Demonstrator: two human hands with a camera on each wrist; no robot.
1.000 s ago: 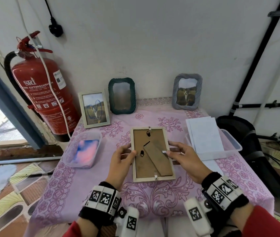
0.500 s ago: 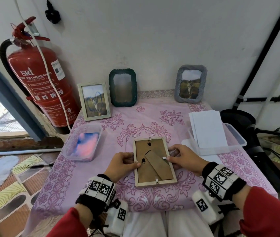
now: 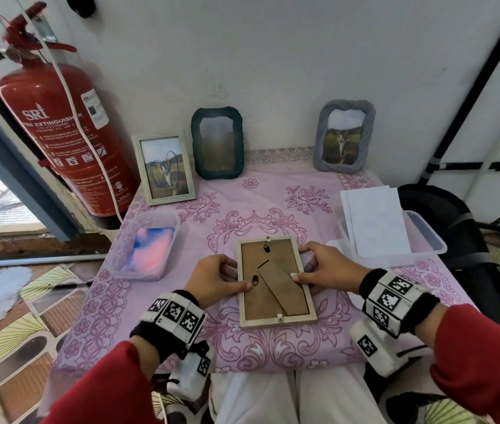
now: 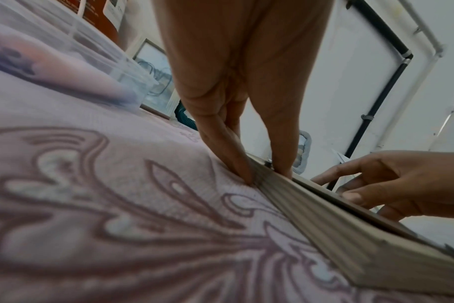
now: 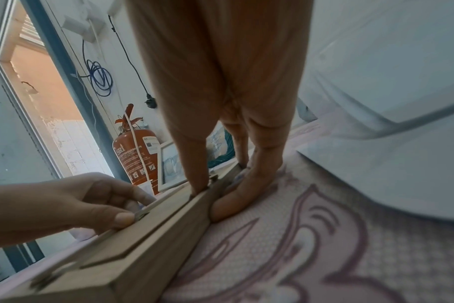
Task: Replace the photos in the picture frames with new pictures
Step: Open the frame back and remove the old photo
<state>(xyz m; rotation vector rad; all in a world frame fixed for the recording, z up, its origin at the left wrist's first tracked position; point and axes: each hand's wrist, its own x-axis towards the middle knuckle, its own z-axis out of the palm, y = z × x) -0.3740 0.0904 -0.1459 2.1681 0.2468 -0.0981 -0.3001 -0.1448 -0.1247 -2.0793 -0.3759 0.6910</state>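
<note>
A light wooden picture frame [image 3: 276, 281] lies face down on the pink tablecloth, its brown backing and folded stand showing. My left hand [image 3: 212, 278] pinches the frame's left edge [image 4: 311, 207], thumb on the backing by a small turn clip. My right hand [image 3: 325, 270] pinches the right edge [image 5: 169, 221], thumb on the backing beside a white clip. Three frames stand at the wall: a white one [image 3: 164, 168], a dark green one [image 3: 217, 143] and a grey one [image 3: 344, 136]. A stack of white sheets [image 3: 375, 220] lies across a clear tub at the right.
A clear tub [image 3: 144, 250] with a pink and blue picture inside sits at the table's left. A red fire extinguisher [image 3: 59, 133] stands left of the table. A black bag [image 3: 456, 240] lies beside the right edge. The table's front edge is at my knees.
The frame came down from a raised tilt and toward me until it lay flat on the cloth. Both hands kept their hold on its side edges.
</note>
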